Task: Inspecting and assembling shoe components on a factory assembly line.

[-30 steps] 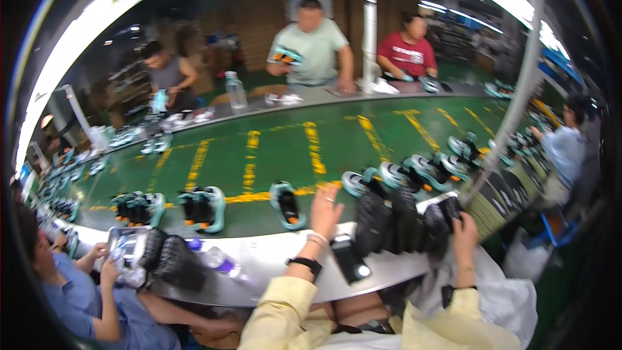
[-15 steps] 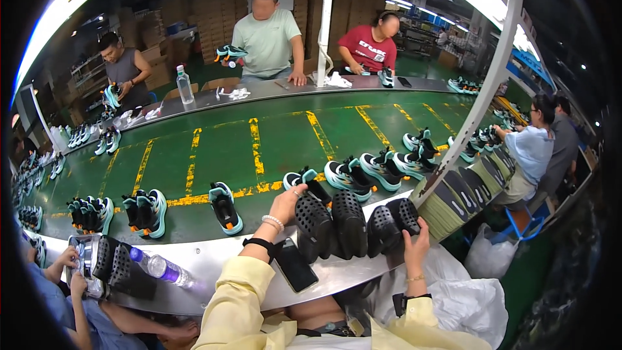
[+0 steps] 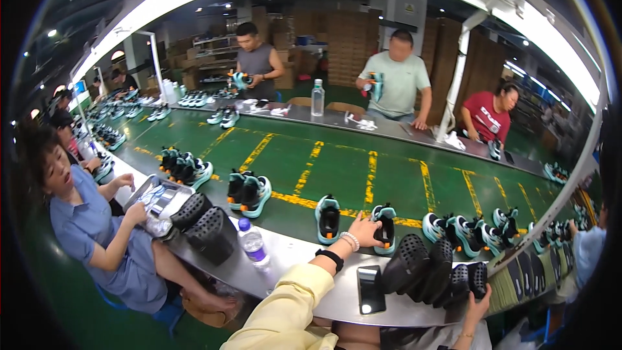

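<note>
My left hand (image 3: 363, 231) is closed on the side of a black and mint-green sneaker (image 3: 387, 225), which stands upright on the green belt. Just left of it is a matching sneaker (image 3: 328, 221), a small gap apart. My right hand (image 3: 477, 310) grips the end of a small black perforated clog (image 3: 478, 279) at the right of the metal ledge. Larger black clogs (image 3: 408, 262) stand on edge beside it. A dark phone (image 3: 370, 290) lies on the ledge between my arms.
More sneakers (image 3: 468, 234) line the near belt edge. A purple-capped bottle (image 3: 253, 243), more black clogs (image 3: 210, 233) and a metal tray (image 3: 170, 196) are at left, beside a seated person (image 3: 103, 220). A white post (image 3: 551, 220) rises at right. Three people work across the belt (image 3: 350, 181).
The view has swung left. My left hand has moved the sneaker leftward, away from the row and close to the lone sneaker. My right hand stays at the small clog.
</note>
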`<state>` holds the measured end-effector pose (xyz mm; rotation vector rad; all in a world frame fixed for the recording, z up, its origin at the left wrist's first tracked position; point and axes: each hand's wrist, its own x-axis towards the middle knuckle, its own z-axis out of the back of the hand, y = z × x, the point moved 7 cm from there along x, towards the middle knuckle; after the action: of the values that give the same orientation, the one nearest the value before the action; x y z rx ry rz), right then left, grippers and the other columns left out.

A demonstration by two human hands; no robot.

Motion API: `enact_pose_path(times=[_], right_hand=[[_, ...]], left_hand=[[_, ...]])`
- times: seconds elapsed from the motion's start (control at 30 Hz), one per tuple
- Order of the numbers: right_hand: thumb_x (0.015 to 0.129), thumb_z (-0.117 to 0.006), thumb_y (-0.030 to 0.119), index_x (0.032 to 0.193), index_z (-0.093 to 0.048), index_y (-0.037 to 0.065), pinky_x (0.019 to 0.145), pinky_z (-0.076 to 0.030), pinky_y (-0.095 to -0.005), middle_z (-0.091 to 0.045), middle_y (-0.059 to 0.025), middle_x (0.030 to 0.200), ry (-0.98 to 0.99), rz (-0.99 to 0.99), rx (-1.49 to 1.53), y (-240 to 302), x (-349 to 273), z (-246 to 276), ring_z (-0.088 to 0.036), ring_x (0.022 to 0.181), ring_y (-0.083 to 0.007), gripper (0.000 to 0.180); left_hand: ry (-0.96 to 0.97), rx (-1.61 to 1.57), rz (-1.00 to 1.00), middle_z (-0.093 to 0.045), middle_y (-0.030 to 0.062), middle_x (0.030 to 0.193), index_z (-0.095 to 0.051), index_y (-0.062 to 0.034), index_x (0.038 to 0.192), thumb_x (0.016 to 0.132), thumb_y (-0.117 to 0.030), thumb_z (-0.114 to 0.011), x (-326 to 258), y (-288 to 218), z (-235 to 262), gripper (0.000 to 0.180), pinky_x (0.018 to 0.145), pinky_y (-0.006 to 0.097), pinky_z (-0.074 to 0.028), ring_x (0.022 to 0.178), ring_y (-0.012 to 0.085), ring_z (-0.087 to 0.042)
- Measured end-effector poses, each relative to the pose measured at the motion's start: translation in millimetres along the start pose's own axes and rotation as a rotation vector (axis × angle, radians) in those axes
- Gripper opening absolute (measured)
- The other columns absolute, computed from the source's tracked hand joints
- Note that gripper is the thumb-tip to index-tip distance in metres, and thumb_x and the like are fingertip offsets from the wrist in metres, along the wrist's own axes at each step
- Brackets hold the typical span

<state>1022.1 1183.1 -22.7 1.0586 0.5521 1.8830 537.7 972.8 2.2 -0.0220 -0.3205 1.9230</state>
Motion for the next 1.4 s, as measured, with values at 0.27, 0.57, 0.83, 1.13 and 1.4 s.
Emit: enact_pose_path(times=[0.27,0.57,0.83,1.13,1.4], right_hand=[[0.087,-0.074,0.021,0.134,-0.050,-0.004,0.100,-0.043,-0.0413,-0.060,-0.0244,0.126,-0.105,0.017,-0.059,22.3,11.3,11.8,-0.058,0.115,-0.0392,0.058],[0.095,-0.069,0.018,0.125,-0.051,-0.003,0.085,-0.052,-0.0316,-0.064,-0.0131,0.110,-0.246,0.299,0.687,271.9,5.5,49.0,-0.065,0.095,-0.0202,0.041],[0.090,-0.074,0.021,0.101,-0.059,-0.004,0.062,-0.055,-0.0306,-0.069,-0.0132,0.078,0.352,0.284,0.536,436.0,-51.0,-114.0,-0.071,0.071,-0.0202,0.031],[0.083,-0.076,0.031,0.089,-0.066,-0.004,0.074,-0.056,-0.0455,-0.069,-0.0234,0.082,0.597,0.629,-0.213,430.0,-38.8,-325.8,-0.069,0.083,-0.0390,0.037],[0.079,-0.076,0.026,0.079,-0.075,0.006,0.069,-0.058,-0.0381,-0.072,-0.0146,0.081,0.588,0.771,-0.495,422.3,-63.9,-410.9,-0.072,0.080,-0.0285,0.019]], left_hand=[[-0.023,0.105,0.187,-0.061,0.0174,0.132,-0.061,-0.0148,0.130,0.072,-0.071,-0.065,-62.3,57.0,5.8,0.081,0.114,0.071,-0.001,0.143,0.0397,-0.033],[-0.176,0.132,0.425,-0.048,0.0261,0.145,-0.053,-0.0033,0.138,0.077,-0.080,-0.052,-81.5,43.2,24.5,0.098,0.103,0.081,0.001,0.146,0.0372,-0.030],[-0.432,0.063,0.381,-0.054,0.0178,0.135,-0.072,-0.0115,0.110,0.083,-0.034,-0.063,-106.3,66.6,21.3,0.036,0.106,0.079,-0.016,0.140,0.0431,-0.034],[-0.541,-0.076,0.319,-0.055,0.0052,0.123,-0.073,-0.0149,0.106,0.076,-0.029,-0.077,-120.4,79.1,19.2,0.034,0.109,0.061,-0.031,0.127,0.0257,-0.045],[-0.502,-0.045,0.354,-0.055,0.0064,0.130,-0.070,-0.0137,0.110,0.079,-0.030,-0.075,-133.0,86.6,9.7,0.035,0.112,0.061,-0.028,0.133,0.0301,-0.041]])
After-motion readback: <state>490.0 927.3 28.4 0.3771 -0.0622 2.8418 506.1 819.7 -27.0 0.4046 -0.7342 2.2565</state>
